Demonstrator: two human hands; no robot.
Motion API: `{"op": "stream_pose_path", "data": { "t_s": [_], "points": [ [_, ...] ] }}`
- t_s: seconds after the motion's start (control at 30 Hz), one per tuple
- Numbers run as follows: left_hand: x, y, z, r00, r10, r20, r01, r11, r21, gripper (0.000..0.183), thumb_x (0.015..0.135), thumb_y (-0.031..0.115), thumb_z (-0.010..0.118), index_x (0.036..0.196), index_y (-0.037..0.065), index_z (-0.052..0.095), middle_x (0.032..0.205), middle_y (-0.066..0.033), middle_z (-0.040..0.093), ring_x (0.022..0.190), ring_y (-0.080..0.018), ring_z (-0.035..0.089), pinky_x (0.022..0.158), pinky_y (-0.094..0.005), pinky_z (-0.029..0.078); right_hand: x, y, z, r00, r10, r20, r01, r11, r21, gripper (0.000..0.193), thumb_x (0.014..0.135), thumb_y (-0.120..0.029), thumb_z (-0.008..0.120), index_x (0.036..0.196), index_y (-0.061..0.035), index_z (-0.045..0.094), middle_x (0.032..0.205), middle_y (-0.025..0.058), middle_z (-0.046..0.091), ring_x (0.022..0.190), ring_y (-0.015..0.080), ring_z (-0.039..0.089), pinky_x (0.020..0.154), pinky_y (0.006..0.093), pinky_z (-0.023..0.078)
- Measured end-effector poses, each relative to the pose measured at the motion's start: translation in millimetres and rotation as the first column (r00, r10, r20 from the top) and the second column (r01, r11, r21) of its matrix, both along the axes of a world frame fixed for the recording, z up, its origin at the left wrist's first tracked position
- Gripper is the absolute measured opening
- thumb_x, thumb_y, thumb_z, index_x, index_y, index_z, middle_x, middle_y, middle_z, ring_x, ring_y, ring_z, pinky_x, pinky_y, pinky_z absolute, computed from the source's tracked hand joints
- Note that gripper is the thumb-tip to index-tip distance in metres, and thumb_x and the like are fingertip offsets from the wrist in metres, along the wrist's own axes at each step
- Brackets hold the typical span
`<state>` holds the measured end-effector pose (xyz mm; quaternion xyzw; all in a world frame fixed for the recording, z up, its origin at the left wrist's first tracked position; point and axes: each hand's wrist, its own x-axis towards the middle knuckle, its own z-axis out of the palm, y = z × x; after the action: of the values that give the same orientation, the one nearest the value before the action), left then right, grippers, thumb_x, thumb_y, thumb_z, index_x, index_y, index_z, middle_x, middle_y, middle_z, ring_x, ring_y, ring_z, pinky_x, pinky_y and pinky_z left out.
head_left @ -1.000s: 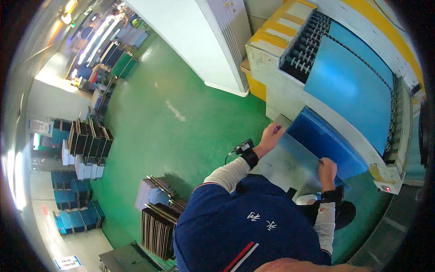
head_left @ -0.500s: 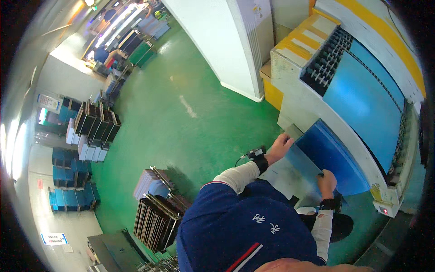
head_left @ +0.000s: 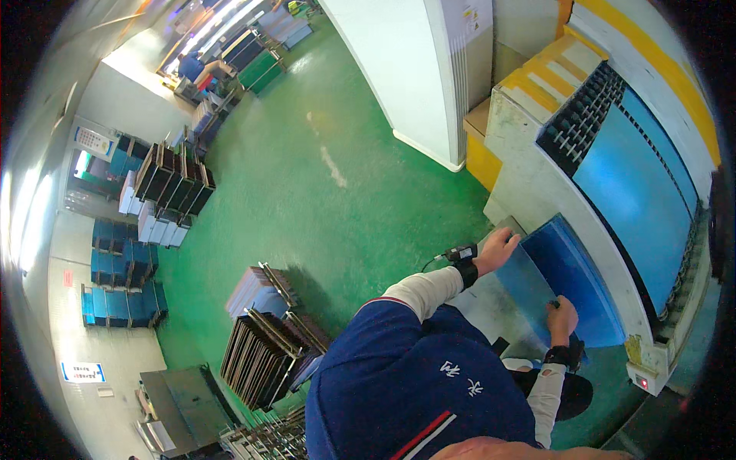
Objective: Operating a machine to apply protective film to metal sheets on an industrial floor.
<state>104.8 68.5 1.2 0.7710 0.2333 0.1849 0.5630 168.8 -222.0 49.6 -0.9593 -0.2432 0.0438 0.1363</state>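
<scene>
My left hand [head_left: 497, 251] is closed at the far corner of a thin grey-blue sheet [head_left: 529, 280]. Lower right, my right hand [head_left: 562, 320] is closed at the sheet's near corner; a small dark spot shows by its fingertips, too small to name. Beyond the sheet, a stack of blue sheets [head_left: 579, 268] stands leaning against the side of a white machine [head_left: 529, 169]. A pale, flat surface [head_left: 479, 307] lies on the near side, partly hidden by my left arm. Both wrists carry black bands, and a small black device with a cable sits on the left one.
Blue panels [head_left: 640, 192] lie on the machine's roller bed [head_left: 586, 111]. A white column-like cabinet [head_left: 406, 69] and a yellow box [head_left: 483, 157] stand beyond it. Racks of dark panels [head_left: 257, 356] are at left on the green floor [head_left: 299, 199]. Another person [head_left: 192, 67] is far off.
The view has shifted, so the machine and both hands appear farther right. My hands keep their places at the sheet's edge, and the sheet leans much as before.
</scene>
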Motion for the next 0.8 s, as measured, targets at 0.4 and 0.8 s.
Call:
{"op": "stream_pose_path", "data": {
  "t_s": [0.4, 0.8],
  "points": [
    [-5, -3, 6, 0.998, 0.040, 0.047, -0.040, 0.999, -0.014, 0.038, 0.093, 0.034, 0.052, 0.081, -0.001, 0.047, 0.076, -0.0219, 0.050, 0.075, -0.0402, 0.049, 0.069, -0.0471, 0.039, 14, 0, 0, 0.978, -0.028, -0.204, -0.019, 0.974, -0.227, 0.032, 0.074, -0.023, 0.071, 0.104, -0.0092, 0.068, 0.100, 0.0138, 0.068, 0.094, 0.0360, 0.064, 0.079, 0.0451, 0.049],
    [-1, -3, 10, 0.999, 0.005, 0.052, -0.006, 1.000, 0.019, 0.035, 0.093, 0.033, 0.052, 0.083, -0.001, 0.050, 0.080, -0.0221, 0.052, 0.078, -0.0412, 0.050, 0.070, -0.0471, 0.040, 9, 5, 15, 0.998, 0.013, -0.056, -0.017, 0.997, -0.076, 0.024, 0.071, -0.022, 0.077, 0.081, -0.0065, 0.061, 0.084, 0.0148, 0.066, 0.082, 0.0387, 0.062, 0.067, 0.0476, 0.047]
  ]
}}
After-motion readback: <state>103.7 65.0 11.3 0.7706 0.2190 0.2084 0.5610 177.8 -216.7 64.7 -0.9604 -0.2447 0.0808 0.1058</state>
